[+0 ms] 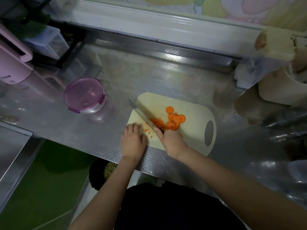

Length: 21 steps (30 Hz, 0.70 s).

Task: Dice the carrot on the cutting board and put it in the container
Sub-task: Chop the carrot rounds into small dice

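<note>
A cream cutting board (pixel 191 113) lies on the steel counter. On it sit several orange carrot rounds (pixel 174 118) and a heap of diced carrot (pixel 157 122). My right hand (pixel 171 141) grips the handle of a knife (pixel 141 113), whose blade lies across the board beside the diced heap, tip pointing far left. My left hand (pixel 132 140) rests palm down on the board's near left corner, fingers a little curled, holding nothing. A few small carrot bits (pixel 148 131) lie between my hands. The round container (pixel 84 95) with a purple lid stands to the left, lid on.
A pink appliance (pixel 13 63) and a clear drawer box (pixel 48 42) stand at the far left. A beige jar (pixel 279 77) and a tan tray (pixel 252 103) sit at the right. The counter's front edge runs just below my hands, with a dark bin (pixel 99 171) under it.
</note>
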{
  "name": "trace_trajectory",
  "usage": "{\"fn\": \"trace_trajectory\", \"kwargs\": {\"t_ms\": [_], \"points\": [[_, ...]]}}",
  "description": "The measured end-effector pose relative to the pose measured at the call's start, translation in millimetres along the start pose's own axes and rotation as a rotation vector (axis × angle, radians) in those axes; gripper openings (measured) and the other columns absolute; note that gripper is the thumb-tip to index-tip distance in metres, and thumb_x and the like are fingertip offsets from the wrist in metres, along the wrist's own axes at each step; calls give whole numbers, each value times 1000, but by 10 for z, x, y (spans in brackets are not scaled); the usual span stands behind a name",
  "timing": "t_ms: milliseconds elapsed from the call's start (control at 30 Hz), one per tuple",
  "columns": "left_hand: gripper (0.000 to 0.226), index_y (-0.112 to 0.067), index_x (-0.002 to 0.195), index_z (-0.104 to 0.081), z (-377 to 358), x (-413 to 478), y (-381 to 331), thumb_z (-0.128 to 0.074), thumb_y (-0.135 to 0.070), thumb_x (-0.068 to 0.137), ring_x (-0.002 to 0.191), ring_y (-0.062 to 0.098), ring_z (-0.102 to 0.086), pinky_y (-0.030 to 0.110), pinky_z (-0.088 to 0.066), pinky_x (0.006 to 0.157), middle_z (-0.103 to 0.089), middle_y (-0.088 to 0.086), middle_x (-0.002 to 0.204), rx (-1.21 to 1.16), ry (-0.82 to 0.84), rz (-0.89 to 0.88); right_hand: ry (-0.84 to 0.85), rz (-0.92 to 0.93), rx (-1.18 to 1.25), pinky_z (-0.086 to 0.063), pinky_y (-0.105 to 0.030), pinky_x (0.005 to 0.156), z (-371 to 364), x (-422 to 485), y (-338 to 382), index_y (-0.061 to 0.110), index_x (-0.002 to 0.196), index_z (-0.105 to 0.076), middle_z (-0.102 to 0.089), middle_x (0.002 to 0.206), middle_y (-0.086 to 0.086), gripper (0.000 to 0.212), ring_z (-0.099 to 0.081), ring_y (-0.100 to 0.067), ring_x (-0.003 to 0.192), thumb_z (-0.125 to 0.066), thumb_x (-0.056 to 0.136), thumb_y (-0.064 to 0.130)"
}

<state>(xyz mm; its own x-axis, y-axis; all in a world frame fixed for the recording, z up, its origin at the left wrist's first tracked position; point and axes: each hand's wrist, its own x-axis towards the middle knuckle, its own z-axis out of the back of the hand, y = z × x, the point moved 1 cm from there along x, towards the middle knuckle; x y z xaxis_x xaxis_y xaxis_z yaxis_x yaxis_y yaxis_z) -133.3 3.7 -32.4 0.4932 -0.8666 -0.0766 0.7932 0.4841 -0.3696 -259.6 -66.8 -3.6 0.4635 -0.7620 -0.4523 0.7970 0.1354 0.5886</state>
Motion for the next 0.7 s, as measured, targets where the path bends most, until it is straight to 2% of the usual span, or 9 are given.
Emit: {"fn": "trace_trajectory", "kwargs": {"t_ms": [133, 167, 267, 333, 400, 433, 500, 600, 700], "points": [[35, -3, 116, -56, -4, -7, 14, -59, -15, 83, 114, 35, -47, 42, -38, 98, -54, 17, 120, 14, 7, -17, 3, 8, -61, -49, -38, 76, -28, 2, 12, 8, 68, -53, -67, 90, -23, 58, -63, -36, 89, -29, 98, 52], [35, -3, 116, -55, -7, -7, 20, -59, -14, 83, 115, 35, -47, 42, -38, 98, -53, 17, 120, 10, 10, -16, 14, 7, -37, -50, -38, 79, -14, 18, 11, 7, 72, -57, -67, 93, -23, 59, -62, -36, 92, -29, 97, 52], [39, -4, 121, -53, -9, -12, 32, -57, -15, 84, 116, 34, -45, 41, -37, 100, -52, 16, 123, 7, 32, -22, 41, 41, 59, -45, -40, 94, 74, 95, 2, 3, 113, -64, -64, 111, -24, 59, -57, -35, 109, -30, 98, 49], [42, -5, 124, -52, -1, 8, 44, -57, -14, 84, 117, 33, -44, 39, -35, 101, -51, 16, 125, 2, 46, -19, 26, 82, 94, -43, -40, 95, 189, 114, 2, 0, 116, -61, -63, 111, -25, 55, -57, -35, 109, -31, 100, 43], [43, -5, 125, -50, 17, 48, 21, -57, -14, 84, 115, 34, -42, 40, -35, 99, -49, 16, 124, 6, 72, 15, -73, 133, 122, -45, -35, 85, 314, 119, -29, 2, 100, -65, -65, 95, -20, 50, -60, -33, 95, -34, 100, 41], [43, -6, 125, -50, 45, 78, -19, -56, -16, 84, 114, 34, -42, 41, -35, 98, -48, 15, 122, 6, 85, 35, -117, 140, 140, -43, -30, 75, 378, 117, -52, 9, 84, -64, -64, 81, -14, 47, -60, -29, 83, -34, 100, 42], [43, -10, 125, -50, 103, 155, -144, -58, -22, 84, 113, 33, -43, 40, -35, 95, -47, 13, 119, -20, 100, 36, -160, 121, 164, -33, -27, 61, 474, 119, -100, 17, 58, -49, -53, 58, -5, 52, -54, -23, 65, -32, 100, 44], [48, -18, 124, -51, 147, 285, -405, -64, -34, 80, 112, 28, -41, 36, -31, 91, -46, 8, 117, -14, 120, -117, -209, 40, 216, -31, -32, 56, 575, 151, -202, 12, 47, -40, -47, 49, -5, 63, -50, -22, 56, -31, 99, 47], [60, -19, 124, -48, 113, 346, -656, -67, -49, 75, 113, 25, -39, 34, -28, 90, -46, 4, 120, 31, 208, -267, -255, -7, 239, -32, -29, 62, 631, 175, -318, 11, 46, -42, -47, 49, -5, 65, -49, -17, 54, -30, 99, 46]]}}
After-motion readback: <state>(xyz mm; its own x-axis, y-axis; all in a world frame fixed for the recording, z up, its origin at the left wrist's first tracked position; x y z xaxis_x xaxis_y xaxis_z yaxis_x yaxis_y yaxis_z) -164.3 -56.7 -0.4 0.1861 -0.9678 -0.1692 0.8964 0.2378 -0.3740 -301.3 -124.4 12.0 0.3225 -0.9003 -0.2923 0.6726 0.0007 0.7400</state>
